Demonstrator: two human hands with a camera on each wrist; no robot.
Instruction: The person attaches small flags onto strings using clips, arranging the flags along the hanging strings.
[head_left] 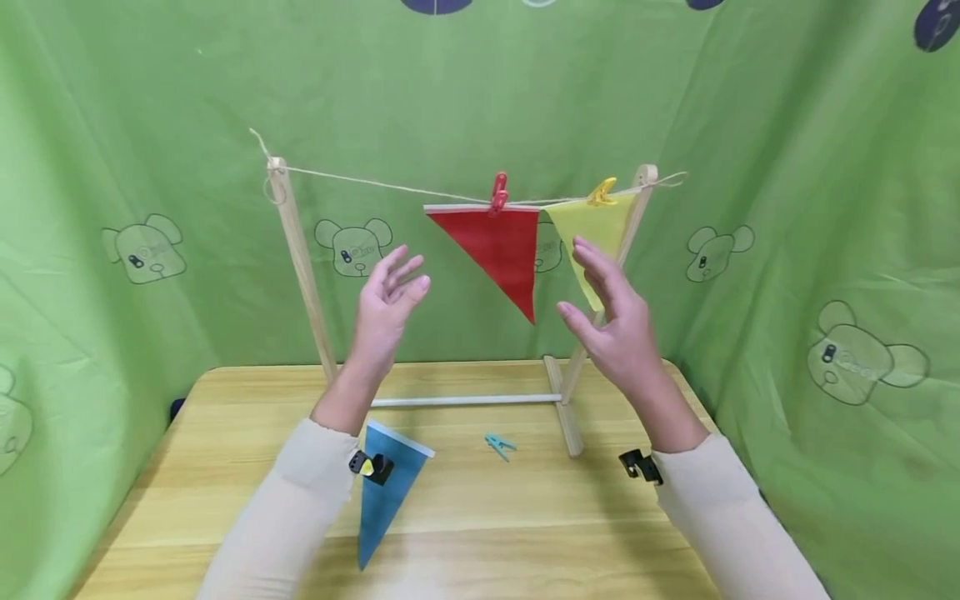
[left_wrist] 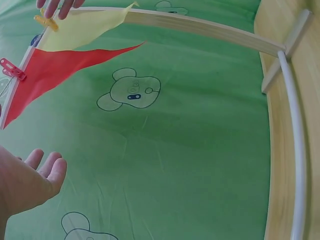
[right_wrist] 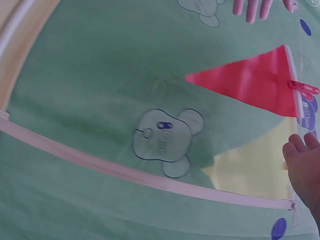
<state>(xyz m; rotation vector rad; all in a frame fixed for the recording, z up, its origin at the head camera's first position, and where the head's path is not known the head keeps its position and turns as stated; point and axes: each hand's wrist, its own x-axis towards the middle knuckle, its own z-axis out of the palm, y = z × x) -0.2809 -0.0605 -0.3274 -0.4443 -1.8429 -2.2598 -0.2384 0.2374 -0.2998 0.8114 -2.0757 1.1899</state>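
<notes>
Head view: below the left hand [head_left: 384, 308], fingers loosely parted, lies the blue flag [head_left: 386, 502]; between both hands hangs the red flag [head_left: 508, 243]. Behind the right hand [head_left: 618, 327], thumb spread from fingers, the yellow flag [head_left: 591, 223]; I fear brushing may loosen its clip [head_left: 602, 192].

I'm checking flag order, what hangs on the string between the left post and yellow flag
A red flag with its red clothespin, in the head view.
</notes>
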